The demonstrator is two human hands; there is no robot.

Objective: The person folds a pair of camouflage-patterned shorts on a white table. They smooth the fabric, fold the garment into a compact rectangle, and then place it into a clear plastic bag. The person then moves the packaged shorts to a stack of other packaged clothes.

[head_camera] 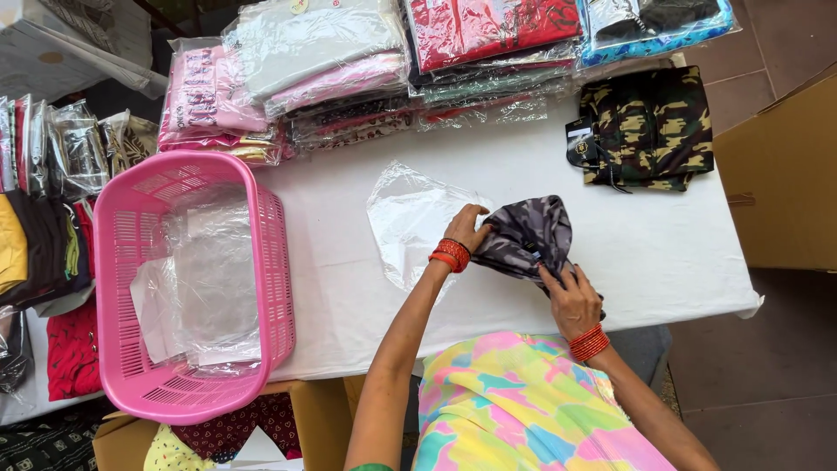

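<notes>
Both hands, left (468,228) and right (571,299), clamped on grey camouflage garment (526,237), keeping folds tight beside clear plastic bag (410,218) on counter (663,253).

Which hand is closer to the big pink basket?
Left. The left hand grips the grey camouflage garment on the side facing the pink basket; the right hand holds its far side, farther away.

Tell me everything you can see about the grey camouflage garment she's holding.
The grey camouflage cloth garment is folded into a soft bundle, dark and pale grey patches over it. It lies on the white table, partly over a clear plastic bag. The left hand grips its left edge; the right hand pinches its lower corner.
</notes>
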